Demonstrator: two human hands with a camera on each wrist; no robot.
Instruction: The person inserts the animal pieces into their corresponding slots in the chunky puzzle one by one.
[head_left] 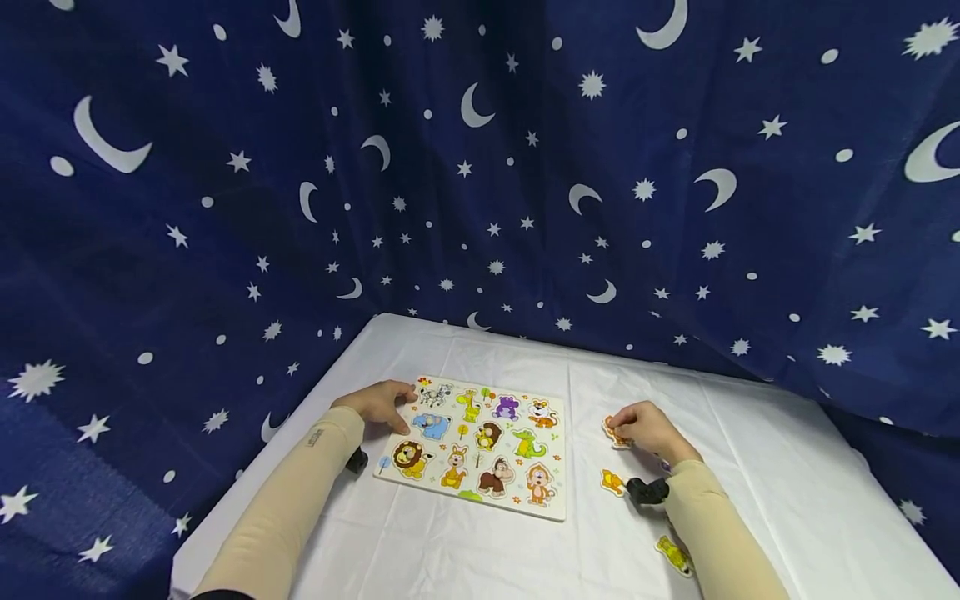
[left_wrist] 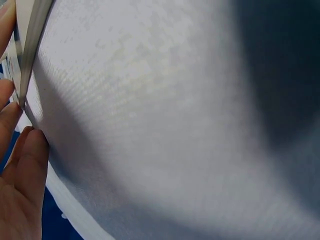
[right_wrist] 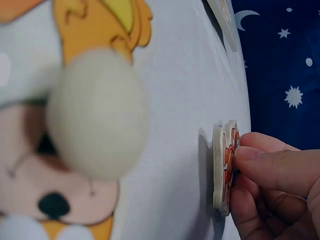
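Observation:
In the head view, a wooden animal puzzle board (head_left: 517, 442) lies on the white table. My left hand (head_left: 381, 403) rests at its left edge, thumb and fingers spread apart. In the left wrist view, the fingertips (left_wrist: 36, 145) touch near the board's side edge (left_wrist: 31, 45). To the right of the board, my right hand (head_left: 651, 429) pinches an orange animal puzzle piece (head_left: 617, 433) between thumb and fingers. The right wrist view shows that piece (right_wrist: 222, 167) edge-on, just over the tablecloth; the fingers partly hide its picture.
Below the right hand lie another orange puzzle piece (head_left: 612, 482) and a yellow-green piece (head_left: 674, 556). A purple piece (head_left: 664, 465) is mostly hidden by the right wrist. A blurred pale knob (right_wrist: 97, 115) fills the right wrist view's foreground. A dark blue star-and-moon curtain (head_left: 480, 167) hangs behind the table.

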